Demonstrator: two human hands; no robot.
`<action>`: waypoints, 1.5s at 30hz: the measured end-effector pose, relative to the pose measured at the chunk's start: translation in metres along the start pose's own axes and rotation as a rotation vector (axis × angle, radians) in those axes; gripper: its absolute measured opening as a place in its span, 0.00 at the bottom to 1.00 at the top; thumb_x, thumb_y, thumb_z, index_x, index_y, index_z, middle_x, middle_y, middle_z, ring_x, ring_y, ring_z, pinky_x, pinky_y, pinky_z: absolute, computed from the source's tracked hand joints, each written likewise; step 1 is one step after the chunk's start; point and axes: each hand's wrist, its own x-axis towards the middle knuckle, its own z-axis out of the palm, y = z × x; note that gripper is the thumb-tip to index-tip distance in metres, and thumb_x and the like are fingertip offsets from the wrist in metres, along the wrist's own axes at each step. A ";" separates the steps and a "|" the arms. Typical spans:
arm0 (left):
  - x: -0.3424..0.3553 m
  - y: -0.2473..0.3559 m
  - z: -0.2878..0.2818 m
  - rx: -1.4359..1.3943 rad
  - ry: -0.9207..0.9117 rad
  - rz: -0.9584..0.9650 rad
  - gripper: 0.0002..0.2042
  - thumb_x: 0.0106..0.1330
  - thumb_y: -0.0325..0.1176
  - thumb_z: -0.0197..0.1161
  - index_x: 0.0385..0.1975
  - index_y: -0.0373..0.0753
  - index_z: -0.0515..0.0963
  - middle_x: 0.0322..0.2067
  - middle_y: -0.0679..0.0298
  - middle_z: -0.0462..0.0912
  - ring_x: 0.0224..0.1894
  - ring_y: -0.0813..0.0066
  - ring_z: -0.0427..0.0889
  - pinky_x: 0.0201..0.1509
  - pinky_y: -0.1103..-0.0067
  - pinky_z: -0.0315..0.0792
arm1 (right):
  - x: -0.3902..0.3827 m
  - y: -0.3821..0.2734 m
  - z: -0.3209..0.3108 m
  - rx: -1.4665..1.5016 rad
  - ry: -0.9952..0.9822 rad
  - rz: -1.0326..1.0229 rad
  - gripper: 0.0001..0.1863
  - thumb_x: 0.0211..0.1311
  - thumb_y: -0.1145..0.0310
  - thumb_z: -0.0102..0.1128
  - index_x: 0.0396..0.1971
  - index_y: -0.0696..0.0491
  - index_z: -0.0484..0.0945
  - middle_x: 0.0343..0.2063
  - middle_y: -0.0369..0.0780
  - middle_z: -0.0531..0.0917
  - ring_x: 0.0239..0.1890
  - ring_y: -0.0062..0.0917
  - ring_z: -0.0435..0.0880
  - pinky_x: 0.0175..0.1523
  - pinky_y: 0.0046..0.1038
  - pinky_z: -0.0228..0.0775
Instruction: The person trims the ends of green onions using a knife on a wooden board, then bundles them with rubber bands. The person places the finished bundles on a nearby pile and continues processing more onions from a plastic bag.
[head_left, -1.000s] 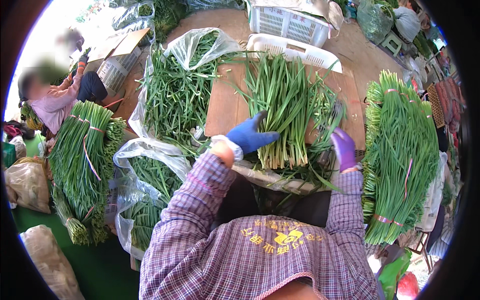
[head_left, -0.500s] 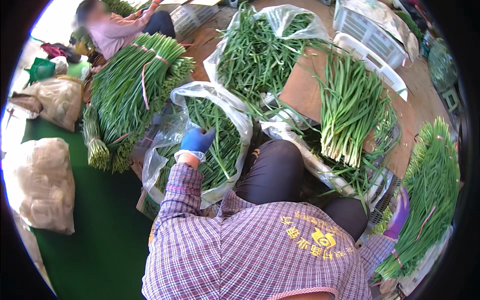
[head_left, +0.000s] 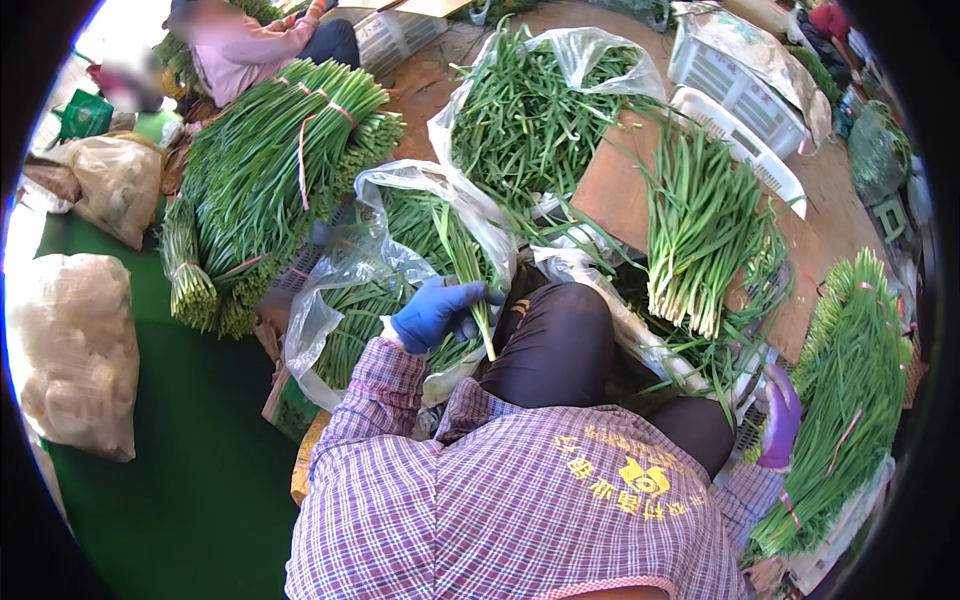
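Note:
My left hand (head_left: 432, 318) in a blue glove grips a small bunch of green leek-like stalks (head_left: 462, 250) over an open plastic bag of greens (head_left: 350, 315). My right hand (head_left: 780, 415) in a purple glove is open, fingers extended upward, beside tall banded bundles (head_left: 840, 400) at the right. A pile of loose stalks with pale ends (head_left: 700, 230) lies on a wooden board (head_left: 615, 170) ahead of me, right of centre. Behind the left bag, another open bag (head_left: 530, 120) is heaped with greens.
Banded bundles (head_left: 260, 170) are stacked at the left, near a filled cream sack (head_left: 70, 360) and green matting (head_left: 180, 470). A co-worker in pink (head_left: 240, 50) sits at the upper left. White crates (head_left: 735, 75) stand behind the board; a white basket (head_left: 775, 180) is beside it.
My view has swung left. My left hand left the pile on the board for the bag at left and now holds stalks lifted from it. My right hand moved toward the right-hand bundles.

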 end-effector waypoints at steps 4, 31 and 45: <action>0.007 0.049 0.054 -0.002 -0.213 0.166 0.18 0.66 0.39 0.57 0.44 0.28 0.77 0.27 0.57 0.83 0.18 0.79 0.79 0.21 0.87 0.72 | 0.004 -0.026 0.032 0.151 -0.113 -0.037 0.16 0.63 0.71 0.53 0.49 0.59 0.76 0.49 0.40 0.79 0.49 0.23 0.76 0.55 0.24 0.66; 0.277 -0.040 0.156 0.646 0.114 -0.196 0.41 0.58 0.68 0.50 0.47 0.28 0.76 0.41 0.46 0.81 0.44 0.54 0.81 0.48 0.67 0.74 | 0.150 0.015 0.122 0.404 -0.060 -0.054 0.22 0.67 0.66 0.52 0.60 0.54 0.68 0.62 0.36 0.68 0.65 0.21 0.63 0.68 0.22 0.50; 0.232 -0.057 0.219 0.761 -0.231 -0.151 0.34 0.54 0.51 0.70 0.49 0.26 0.74 0.43 0.56 0.82 0.44 0.71 0.79 0.51 0.76 0.72 | 0.114 0.016 0.157 0.621 -0.277 0.063 0.28 0.68 0.61 0.49 0.66 0.52 0.58 0.67 0.38 0.58 0.69 0.26 0.54 0.71 0.27 0.43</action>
